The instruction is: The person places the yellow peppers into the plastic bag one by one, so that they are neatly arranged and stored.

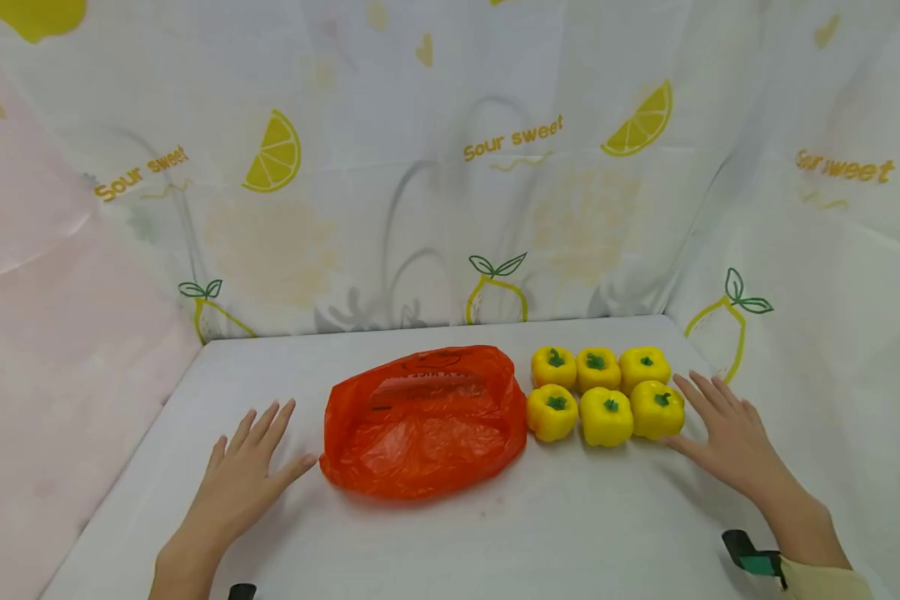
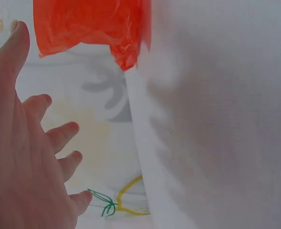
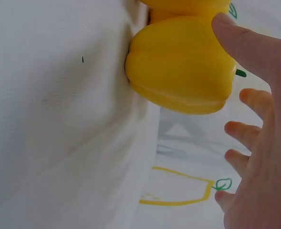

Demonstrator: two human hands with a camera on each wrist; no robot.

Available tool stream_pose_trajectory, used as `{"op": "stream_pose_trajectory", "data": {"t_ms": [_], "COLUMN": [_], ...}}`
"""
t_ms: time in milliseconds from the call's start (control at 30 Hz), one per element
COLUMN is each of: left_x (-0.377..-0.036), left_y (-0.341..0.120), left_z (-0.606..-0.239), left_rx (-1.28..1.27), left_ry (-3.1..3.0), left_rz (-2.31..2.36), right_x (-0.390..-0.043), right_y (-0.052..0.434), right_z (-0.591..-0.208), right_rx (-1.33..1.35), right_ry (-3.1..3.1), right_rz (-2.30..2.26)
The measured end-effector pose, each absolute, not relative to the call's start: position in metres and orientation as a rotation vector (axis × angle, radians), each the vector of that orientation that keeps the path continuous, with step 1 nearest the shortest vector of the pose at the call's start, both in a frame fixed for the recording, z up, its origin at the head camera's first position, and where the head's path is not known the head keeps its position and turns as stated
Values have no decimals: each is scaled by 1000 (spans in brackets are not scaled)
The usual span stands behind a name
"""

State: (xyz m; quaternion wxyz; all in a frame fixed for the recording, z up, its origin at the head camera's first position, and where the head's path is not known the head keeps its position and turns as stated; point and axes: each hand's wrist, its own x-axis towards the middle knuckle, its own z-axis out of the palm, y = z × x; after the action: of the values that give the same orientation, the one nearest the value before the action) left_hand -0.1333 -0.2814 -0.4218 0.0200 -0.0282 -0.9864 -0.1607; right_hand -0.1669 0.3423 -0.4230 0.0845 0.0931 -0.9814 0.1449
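Note:
An orange plastic bag (image 1: 423,423) lies flat in the middle of the white table (image 1: 495,533). To its right sit several yellow bell peppers (image 1: 604,392) in two rows. My left hand (image 1: 251,467) rests flat on the table just left of the bag, fingers spread, thumb tip close to the bag's edge. My right hand (image 1: 723,429) lies flat to the right of the peppers, its thumb touching the nearest pepper (image 1: 656,408). The left wrist view shows the bag (image 2: 90,26) beyond the left hand (image 2: 23,157). In the right wrist view the pepper (image 3: 181,62) is against the thumb of the right hand (image 3: 254,143).
A white curtain (image 1: 450,167) printed with lemons and "Sour sweet" hangs behind and to the right of the table. A pink cloth (image 1: 37,333) covers the left side. The table's front strip lies bare between my forearms.

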Motion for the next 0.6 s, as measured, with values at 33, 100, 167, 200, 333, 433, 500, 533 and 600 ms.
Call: {"op": "stream_pose_trajectory", "data": {"t_ms": [33,100,167,200,333,433,500,533,600], "left_x": [-134,-136,-137,-137,-139,-142,-143,-143,-143], "left_y": [-279,-274,-271,-270,-265,-262,-260,-258,-256], "left_z": [-421,-419,-418,-417,-417,-418,-419,-419,-419], "left_rx": [-99,-114,-128,-132,-152,-165,-180,-191,-222], "left_ry": [-3057,-3052,-3050,-3050,-3043,-3046,-3046,-3040,-3026], "left_rz": [-500,-507,-519,-528,-547,-560,-565,-577,-599], "right_x": [-168,-169,-171,-171,-173,-174,-174,-175,-176], "right_y": [342,341,339,338,333,331,330,330,329], "right_z": [-423,-422,-421,-420,-417,-415,-414,-414,-415], "right_rx": [286,298,306,309,324,331,329,327,330], "right_ry": [-2921,-2918,-2923,-2928,-2932,-2947,-2964,-2976,-2985], "right_rz": [432,439,448,462,485,506,512,515,520]}}
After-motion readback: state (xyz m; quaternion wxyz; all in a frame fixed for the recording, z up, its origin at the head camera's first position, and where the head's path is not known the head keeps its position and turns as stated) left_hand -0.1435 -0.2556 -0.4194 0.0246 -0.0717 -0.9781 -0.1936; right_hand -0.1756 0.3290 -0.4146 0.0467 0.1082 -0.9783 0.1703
